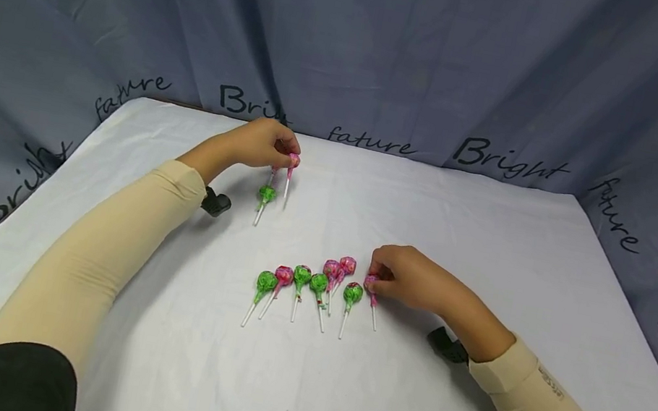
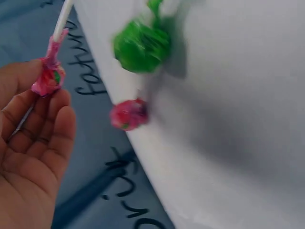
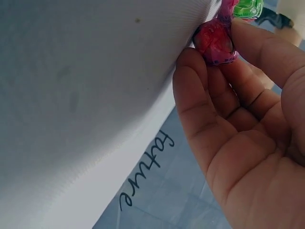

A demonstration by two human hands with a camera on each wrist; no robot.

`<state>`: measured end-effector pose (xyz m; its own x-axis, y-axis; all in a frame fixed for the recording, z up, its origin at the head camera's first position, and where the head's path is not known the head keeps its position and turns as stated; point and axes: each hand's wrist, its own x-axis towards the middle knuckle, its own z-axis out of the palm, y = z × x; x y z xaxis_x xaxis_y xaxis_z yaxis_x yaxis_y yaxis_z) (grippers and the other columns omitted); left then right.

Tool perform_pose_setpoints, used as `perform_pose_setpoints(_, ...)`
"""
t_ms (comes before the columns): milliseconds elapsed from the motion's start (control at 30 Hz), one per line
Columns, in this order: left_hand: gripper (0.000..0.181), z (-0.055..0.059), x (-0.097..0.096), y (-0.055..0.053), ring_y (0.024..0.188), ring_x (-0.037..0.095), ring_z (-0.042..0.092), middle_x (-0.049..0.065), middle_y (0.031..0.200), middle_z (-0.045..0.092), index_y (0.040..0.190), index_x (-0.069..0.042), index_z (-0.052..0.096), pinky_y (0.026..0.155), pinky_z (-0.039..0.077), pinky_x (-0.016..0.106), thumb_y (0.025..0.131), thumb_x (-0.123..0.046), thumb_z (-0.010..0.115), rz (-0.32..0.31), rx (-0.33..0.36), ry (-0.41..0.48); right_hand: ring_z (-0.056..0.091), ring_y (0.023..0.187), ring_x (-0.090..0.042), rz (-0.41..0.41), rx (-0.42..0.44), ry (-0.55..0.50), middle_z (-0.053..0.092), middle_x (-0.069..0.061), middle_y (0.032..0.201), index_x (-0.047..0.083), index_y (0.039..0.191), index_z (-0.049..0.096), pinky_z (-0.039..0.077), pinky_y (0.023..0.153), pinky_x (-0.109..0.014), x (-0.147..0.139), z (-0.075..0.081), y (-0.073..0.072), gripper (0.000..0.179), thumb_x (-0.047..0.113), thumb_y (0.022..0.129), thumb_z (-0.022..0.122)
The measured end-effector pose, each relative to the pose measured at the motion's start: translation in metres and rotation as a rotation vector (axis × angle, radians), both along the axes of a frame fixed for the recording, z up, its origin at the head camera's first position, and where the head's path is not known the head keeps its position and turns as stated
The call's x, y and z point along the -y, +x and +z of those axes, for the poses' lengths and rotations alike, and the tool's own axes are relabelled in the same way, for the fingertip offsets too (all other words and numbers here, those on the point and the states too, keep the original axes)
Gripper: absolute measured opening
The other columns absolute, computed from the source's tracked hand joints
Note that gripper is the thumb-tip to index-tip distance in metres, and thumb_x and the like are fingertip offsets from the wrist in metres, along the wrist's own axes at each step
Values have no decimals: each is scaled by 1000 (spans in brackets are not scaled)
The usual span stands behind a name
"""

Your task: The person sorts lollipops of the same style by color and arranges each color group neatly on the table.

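Observation:
My left hand [image 1: 263, 143] pinches a pink lollipop [image 2: 49, 78] by its wrapped head, above the far left part of the table. Just below it lie a green lollipop [image 1: 267, 194] and another pink lollipop [image 2: 128, 114], the latter mostly covered by the hand in the head view. My right hand [image 1: 412, 277] holds a second pink lollipop [image 3: 215, 44] by the head between thumb and fingers, its stick pointing toward the near side. This one is at the right end of a loose row of green [image 1: 353, 293] and pink lollipops [image 1: 283, 275].
A white cloth [image 1: 283, 388] covers the table. Behind it hangs a grey-blue curtain [image 1: 381, 60] with printed lettering. Dark wrist camera mounts [image 1: 448, 345] sit under both wrists, close over the cloth.

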<state>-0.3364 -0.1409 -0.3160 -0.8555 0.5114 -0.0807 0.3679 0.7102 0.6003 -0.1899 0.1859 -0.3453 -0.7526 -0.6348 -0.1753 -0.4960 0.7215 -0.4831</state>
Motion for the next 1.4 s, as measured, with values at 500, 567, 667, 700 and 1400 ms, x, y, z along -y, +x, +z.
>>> perform_pose_setpoints(500,22,-20,-6,-32,91,22,56,8,106,67,112,-7,71,77,48,33,92,-16,70,102,37,-46,50,74,-14,-8,-3,-23,55,3,78,14,85,63,45,65,-30,0,0,4,14,11,88,76)
perform_pose_setpoints(567,22,-20,-6,-31,89,22,57,8,106,67,112,-7,71,74,48,33,92,-17,70,100,37,-50,50,74,-14,-9,-6,-20,55,4,78,14,86,63,45,65,-30,1,0,4,13,12,89,76)
perform_pose_setpoints(667,21,-20,-6,-31,88,21,56,8,105,68,111,-7,72,72,48,33,93,-17,70,93,29,-61,50,74,-14,-8,-14,-18,55,4,78,14,86,63,45,65,-30,0,1,3,13,12,89,76)
perform_pose_setpoints(700,21,-20,-7,-30,88,21,57,8,104,68,111,-6,72,73,48,33,93,-17,70,89,25,-61,50,74,-14,-5,-18,-19,55,4,78,14,86,63,45,65,-30,0,1,3,13,12,89,76)
perform_pose_setpoints(1400,21,-18,-15,-29,93,21,57,9,107,67,112,-6,71,81,49,34,93,-16,70,72,-9,-62,49,73,-14,-23,-4,-14,54,3,77,14,85,63,44,64,-30,-2,-2,2,14,12,88,76)
